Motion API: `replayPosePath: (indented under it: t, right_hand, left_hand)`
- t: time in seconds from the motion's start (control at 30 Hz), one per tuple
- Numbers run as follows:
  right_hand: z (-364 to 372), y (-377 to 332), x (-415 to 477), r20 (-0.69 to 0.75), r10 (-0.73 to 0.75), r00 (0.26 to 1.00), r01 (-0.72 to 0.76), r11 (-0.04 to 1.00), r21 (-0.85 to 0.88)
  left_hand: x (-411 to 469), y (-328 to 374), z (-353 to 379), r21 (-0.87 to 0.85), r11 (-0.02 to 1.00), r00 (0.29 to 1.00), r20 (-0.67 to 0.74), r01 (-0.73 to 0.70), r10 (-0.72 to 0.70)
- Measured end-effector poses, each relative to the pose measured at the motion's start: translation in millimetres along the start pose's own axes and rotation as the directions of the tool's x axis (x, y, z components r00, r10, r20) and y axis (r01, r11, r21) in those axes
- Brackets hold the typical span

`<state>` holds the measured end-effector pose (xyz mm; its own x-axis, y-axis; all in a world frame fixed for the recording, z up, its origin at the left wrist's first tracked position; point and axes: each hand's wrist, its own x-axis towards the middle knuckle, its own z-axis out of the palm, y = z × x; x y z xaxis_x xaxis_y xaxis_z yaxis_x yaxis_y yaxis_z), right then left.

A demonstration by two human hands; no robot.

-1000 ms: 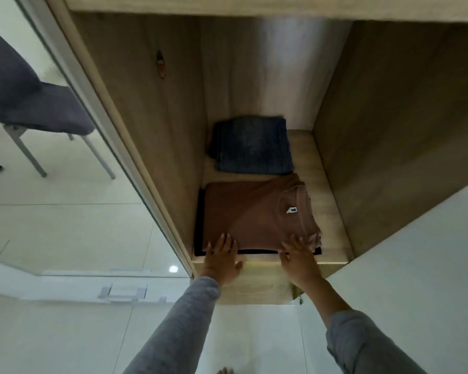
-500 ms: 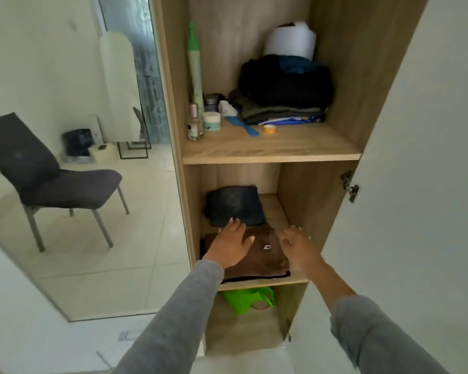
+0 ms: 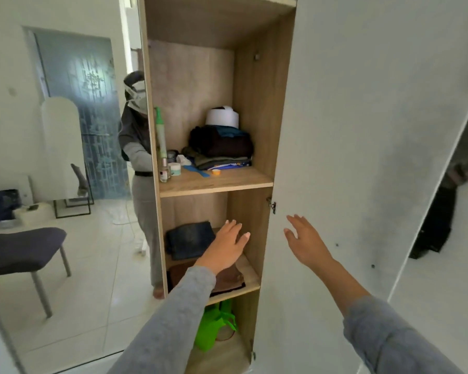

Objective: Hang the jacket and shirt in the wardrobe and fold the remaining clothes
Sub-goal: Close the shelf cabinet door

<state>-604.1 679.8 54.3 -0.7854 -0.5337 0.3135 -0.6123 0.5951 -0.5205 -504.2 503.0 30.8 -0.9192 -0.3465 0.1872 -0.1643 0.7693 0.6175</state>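
Wardrobe shelf (image 3: 250,273), folded brown top (image 3: 227,279) below left hand (image 3: 227,247), right hand (image 3: 305,244) apart

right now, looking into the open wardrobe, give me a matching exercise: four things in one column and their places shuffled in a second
Things:
1. brown folded shirt
2. dark folded jeans
3. green bag
4. white roll

Places:
A. lowest compartment
B. on top of the clothes pile
C. front of the middle shelf
D. back of the middle shelf

Pairs: 1-C, 2-D, 3-A, 4-B
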Motion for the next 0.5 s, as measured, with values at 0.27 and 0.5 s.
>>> replayPosePath:
  t: [0.27, 0.5]
  right_hand:
    - [-113.3, 42.0, -36.0, -0.264, -0.125, 0.956, 0.113, 0.992, -0.062]
    - [-183.7, 109.9, -54.4, -0.512, -0.227, 0.828, 0.246, 0.969, -0.032]
  left_hand:
    - [24.2, 179.3, 15.9, -0.139, 0.924, 0.934, -0.095, -0.355, 0.345]
    - [47.7, 308.6, 37.7, -0.032, 0.771, 0.749, -0.267, -0.636, 0.607]
